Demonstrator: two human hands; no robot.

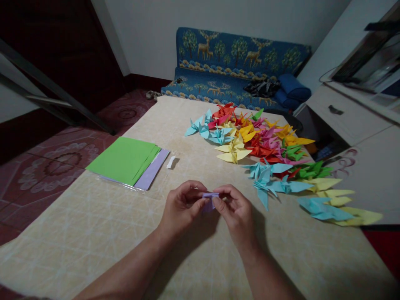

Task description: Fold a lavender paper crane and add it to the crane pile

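Between my two hands is a small piece of folded purple paper (210,202), held above the table near its middle. My left hand (184,206) pinches its left side between thumb and fingers. On the opposite side, my right hand (236,210) grips the paper with thumb and index finger. The fingers cover much of the paper, so its full folded shape is hidden. Ahead and to the right lie many folded paper cranes (234,156) in blue, yellow, red, pink, orange and green.
Left of my hands is a stack of green paper sheets (125,158) over purple sheets (153,168). A small white scrap (171,162) lies beside it. Beyond the cloth-covered table (93,233) stands a blue patterned sofa (225,75); a white cabinet (353,112) is at right.
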